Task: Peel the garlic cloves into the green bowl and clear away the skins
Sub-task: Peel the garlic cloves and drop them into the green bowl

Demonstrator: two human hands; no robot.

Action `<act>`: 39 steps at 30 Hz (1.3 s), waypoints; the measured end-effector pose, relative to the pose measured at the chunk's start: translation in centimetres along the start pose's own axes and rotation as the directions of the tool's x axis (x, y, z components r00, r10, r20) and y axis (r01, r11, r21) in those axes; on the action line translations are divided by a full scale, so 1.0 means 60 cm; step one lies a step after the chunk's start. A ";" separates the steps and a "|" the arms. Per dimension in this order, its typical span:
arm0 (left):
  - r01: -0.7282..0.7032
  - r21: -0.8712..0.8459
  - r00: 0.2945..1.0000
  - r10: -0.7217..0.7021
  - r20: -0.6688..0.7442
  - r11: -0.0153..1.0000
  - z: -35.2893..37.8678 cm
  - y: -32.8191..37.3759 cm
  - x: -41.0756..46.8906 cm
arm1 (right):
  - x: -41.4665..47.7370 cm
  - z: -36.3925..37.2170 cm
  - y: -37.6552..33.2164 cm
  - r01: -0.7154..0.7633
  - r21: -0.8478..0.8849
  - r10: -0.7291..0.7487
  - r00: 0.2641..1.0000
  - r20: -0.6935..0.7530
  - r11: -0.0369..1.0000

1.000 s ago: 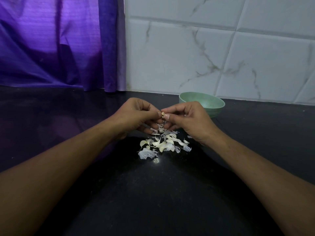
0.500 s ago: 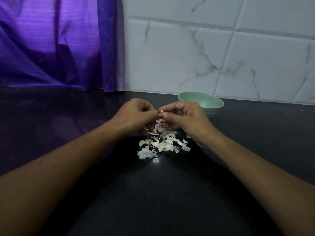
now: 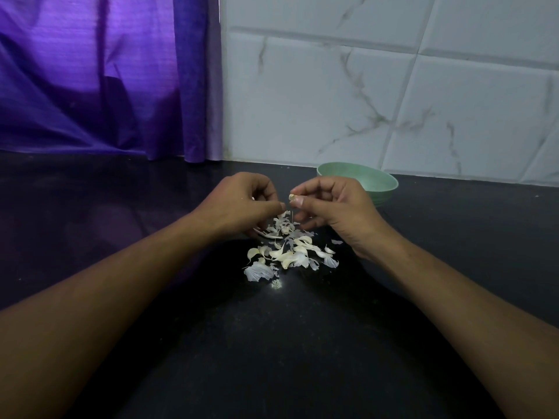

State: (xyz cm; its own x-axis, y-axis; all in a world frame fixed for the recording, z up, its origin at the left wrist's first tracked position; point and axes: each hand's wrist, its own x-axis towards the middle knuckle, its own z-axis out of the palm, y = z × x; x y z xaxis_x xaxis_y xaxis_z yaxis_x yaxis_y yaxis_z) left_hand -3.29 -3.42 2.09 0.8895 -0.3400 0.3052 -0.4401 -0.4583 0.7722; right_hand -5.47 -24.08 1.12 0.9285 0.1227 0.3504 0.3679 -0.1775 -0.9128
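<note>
Right hand (image 3: 329, 207) pinching garlic clove (image 3: 292, 197), left hand (image 3: 239, 204) curled, hold unclear, skins (image 3: 290, 252) beneath, green bowl (image 3: 385, 192) behind

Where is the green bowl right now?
In the head view, the green bowl sits on the black counter, right of centre, just behind the right hand and close to the tiled wall.

The left forearm (image 3: 121, 282) and the right forearm (image 3: 453, 294) are bare along their whole visible length. The left hand (image 3: 240, 204) and the right hand (image 3: 338, 207) are bare as well. The right thumbnail (image 3: 298, 202) is short, pale and trimmed close.
</note>
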 end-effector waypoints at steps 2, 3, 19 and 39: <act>-0.001 -0.070 1.000 0.002 0.013 0.998 0.000 0.000 0.000 | 0.000 0.001 0.001 0.004 -0.024 -0.005 1.000 -0.006 1.000; -0.002 -0.109 1.000 0.004 0.020 0.994 0.000 0.001 0.000 | -0.001 0.000 0.001 0.006 -0.036 -0.006 1.000 -0.005 0.999; -0.060 -0.085 0.997 0.063 0.033 0.995 -0.001 0.001 0.001 | 0.002 -0.003 -0.002 0.010 -0.085 -0.008 1.000 0.022 0.996; -0.127 -0.168 0.991 0.133 0.027 0.978 0.000 0.005 0.002 | -0.005 -0.003 -0.015 -0.196 0.222 0.183 0.980 0.079 0.955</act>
State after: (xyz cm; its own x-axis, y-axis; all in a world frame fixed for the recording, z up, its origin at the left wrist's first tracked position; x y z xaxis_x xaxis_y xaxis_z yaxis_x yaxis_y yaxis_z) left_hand -3.34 -3.61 2.35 0.8195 -0.4202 0.3898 -0.5221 -0.2667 0.8101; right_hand -6.04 -24.12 1.86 0.9733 0.1647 0.1602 0.1585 0.0232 -0.9871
